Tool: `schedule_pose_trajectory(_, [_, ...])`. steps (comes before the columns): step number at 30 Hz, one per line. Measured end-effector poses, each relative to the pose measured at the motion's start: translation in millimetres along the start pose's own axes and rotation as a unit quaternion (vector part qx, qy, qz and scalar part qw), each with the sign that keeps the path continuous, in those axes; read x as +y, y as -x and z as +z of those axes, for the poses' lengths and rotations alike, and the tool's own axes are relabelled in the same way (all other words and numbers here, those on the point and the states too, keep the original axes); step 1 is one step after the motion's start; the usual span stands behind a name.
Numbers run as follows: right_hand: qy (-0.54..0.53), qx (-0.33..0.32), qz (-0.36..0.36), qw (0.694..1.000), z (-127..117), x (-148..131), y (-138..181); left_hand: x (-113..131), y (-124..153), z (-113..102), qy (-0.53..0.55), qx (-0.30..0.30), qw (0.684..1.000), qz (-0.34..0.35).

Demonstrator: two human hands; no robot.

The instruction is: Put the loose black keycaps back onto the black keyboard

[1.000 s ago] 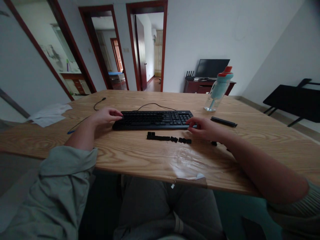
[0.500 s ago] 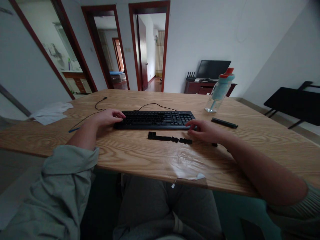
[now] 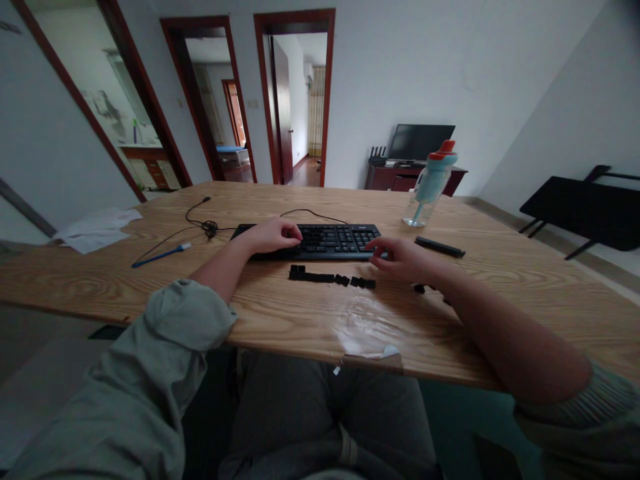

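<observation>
A black keyboard [image 3: 340,252] lies on the wooden table in front of me. My left hand [image 3: 277,235] is over its left half, with thumb and fingers curled together. Whatever those fingertips hold, if anything, is too small or hidden to make out. My right hand [image 3: 397,255] is at the keyboard's front right corner, finger over the number pad and thumb at the front edge, gripping it. Along the near side lies a row of loose black keycaps [image 3: 313,277]. A few small dark pieces [image 3: 419,289] sit partly hidden under my right wrist.
A clear bottle [image 3: 425,193] with a red and teal lid stands behind my right hand, near a black bar-shaped piece [image 3: 440,247]. On the left lie a blue-handled brush [image 3: 160,256], a coiled cable [image 3: 209,229] and white tissue [image 3: 95,230]. Clear film [image 3: 367,323] covers the near edge.
My left hand has moved right, from the keyboard's left end to over its keys, uncovering the brush and coiled cable. My right hand stays at the right corner. The view has shifted slightly.
</observation>
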State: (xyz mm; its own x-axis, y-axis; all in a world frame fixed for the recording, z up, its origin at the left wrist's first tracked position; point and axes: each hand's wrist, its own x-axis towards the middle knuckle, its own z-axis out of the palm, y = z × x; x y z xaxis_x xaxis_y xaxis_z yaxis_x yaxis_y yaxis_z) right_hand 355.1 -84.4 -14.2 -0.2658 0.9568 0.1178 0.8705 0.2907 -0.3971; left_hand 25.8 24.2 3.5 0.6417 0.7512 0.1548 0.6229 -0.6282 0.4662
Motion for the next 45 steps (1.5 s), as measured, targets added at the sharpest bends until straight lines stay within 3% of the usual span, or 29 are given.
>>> schedule_pose_trajectory(5, [0.011,0.006,-0.015,1.0,-5,-1,3,-2,-13,7,-0.043,-0.03,0.999,-0.001])
schedule_pose_trajectory(11, [0.003,0.007,-0.024,1.0,-6,-3,4,-5,-2,5,-0.047,-0.011,0.999,-0.008])
schedule_pose_trajectory(17, [0.002,0.011,-0.024,1.0,-6,-3,4,0,4,9,-0.057,-0.015,0.996,0.062])
schedule_pose_trajectory(21, [0.0,0.009,-0.025,1.0,-3,-2,2,3,1,12,-0.063,-0.018,0.997,0.049])
schedule_pose_trajectory(27, [-0.004,0.02,-0.03,0.999,-1,3,2,-5,1,11,-0.014,-0.011,0.999,0.029])
schedule_pose_trajectory(30, [-0.012,0.029,-0.043,0.999,-1,4,2,-5,-1,14,0.079,0.037,0.996,0.012])
schedule_pose_trajectory(33, [-0.024,0.091,-0.08,0.992,2,-6,0,10,-7,24,0.29,0.118,0.95,-0.006])
schedule_pose_trajectory(36, [-0.022,0.237,-0.124,0.963,9,-30,-3,37,-13,38,0.445,0.128,0.886,-0.002])
schedule_pose_trajectory(38, [-0.017,0.299,-0.154,0.942,14,-47,-5,57,-16,46,0.498,0.105,0.861,0.013])
schedule_pose_trajectory(41, [-0.015,0.324,-0.181,0.928,19,-65,-6,78,-17,53,0.546,0.081,0.833,0.023])
schedule_pose_trajectory(45, [-0.017,0.349,-0.174,0.921,20,-67,-6,85,-16,56,0.567,0.076,0.82,0.014])
